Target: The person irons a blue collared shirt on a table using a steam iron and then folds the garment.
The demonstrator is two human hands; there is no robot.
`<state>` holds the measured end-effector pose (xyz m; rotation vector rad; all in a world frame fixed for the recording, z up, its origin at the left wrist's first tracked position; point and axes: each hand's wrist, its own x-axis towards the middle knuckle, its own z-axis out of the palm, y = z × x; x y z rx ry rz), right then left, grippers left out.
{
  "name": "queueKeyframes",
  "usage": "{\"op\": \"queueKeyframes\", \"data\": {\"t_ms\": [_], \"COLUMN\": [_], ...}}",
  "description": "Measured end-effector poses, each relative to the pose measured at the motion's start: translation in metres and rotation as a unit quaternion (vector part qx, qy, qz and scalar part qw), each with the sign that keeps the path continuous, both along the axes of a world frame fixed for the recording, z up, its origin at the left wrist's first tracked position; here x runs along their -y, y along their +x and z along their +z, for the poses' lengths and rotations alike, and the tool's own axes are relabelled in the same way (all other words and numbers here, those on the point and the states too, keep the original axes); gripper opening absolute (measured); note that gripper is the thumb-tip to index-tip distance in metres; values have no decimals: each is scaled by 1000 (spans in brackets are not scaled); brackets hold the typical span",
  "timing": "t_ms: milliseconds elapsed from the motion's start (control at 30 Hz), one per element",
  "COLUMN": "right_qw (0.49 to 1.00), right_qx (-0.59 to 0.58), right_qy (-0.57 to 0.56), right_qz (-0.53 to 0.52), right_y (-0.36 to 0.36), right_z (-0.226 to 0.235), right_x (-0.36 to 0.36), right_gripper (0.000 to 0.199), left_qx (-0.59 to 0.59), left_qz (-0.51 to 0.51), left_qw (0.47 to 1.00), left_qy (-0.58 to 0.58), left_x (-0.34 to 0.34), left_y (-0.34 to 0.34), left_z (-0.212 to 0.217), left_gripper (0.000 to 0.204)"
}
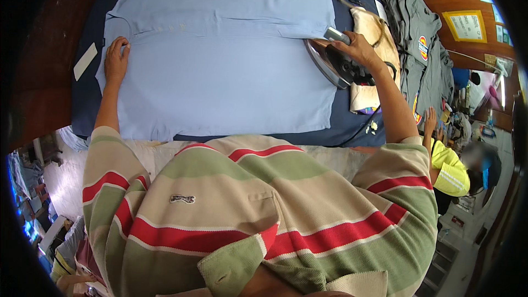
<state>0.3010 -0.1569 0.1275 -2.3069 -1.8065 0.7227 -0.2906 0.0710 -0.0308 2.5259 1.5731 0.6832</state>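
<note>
- Dark-blue cover (344,114) beneath blue shirt (231,77): soft, I judge; hold edges (247,130).
- Right hand (361,50) grips iron (324,65), probably heavy, by its partly hidden handle (334,34).
- Left hand (116,60): unclenched on shirt.

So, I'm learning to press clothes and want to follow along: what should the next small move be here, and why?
Probably slide the iron leftward over the light blue garment: the right hand holds it at the garment's right edge, the left hand rests near the opposite edge, and the cloth looks faintly creased in places.
</note>
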Motion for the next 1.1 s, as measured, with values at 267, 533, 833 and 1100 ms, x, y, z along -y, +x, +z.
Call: {"op": "queueKeyframes", "data": {"t_ms": [267, 533, 833, 1100], "right_qw": [996, 996, 988, 964], "right_qx": [-62, -18, 0, -32], "right_qy": [-25, -61, 46, -2], "right_qz": [59, 65, -150, -265], "right_y": [-43, -67, -55, -48], "right_z": [-3, -3, -14, -11], "right_x": [17, 58, 38, 93], "right_gripper": [53, 54, 65, 59], "left_qx": [-6, -40, -41, -51], "left_qz": [-13, 1, -2, -20], "left_qw": [1000, 999, 999, 998], "left_qy": [22, -3, -5, -2], "left_x": [-5, -9, -12, -17], "left_y": [-4, -8, -9, -12], "left_z": [-12, -14, -17, -20], "left_gripper": [23, 26, 28, 28]}}
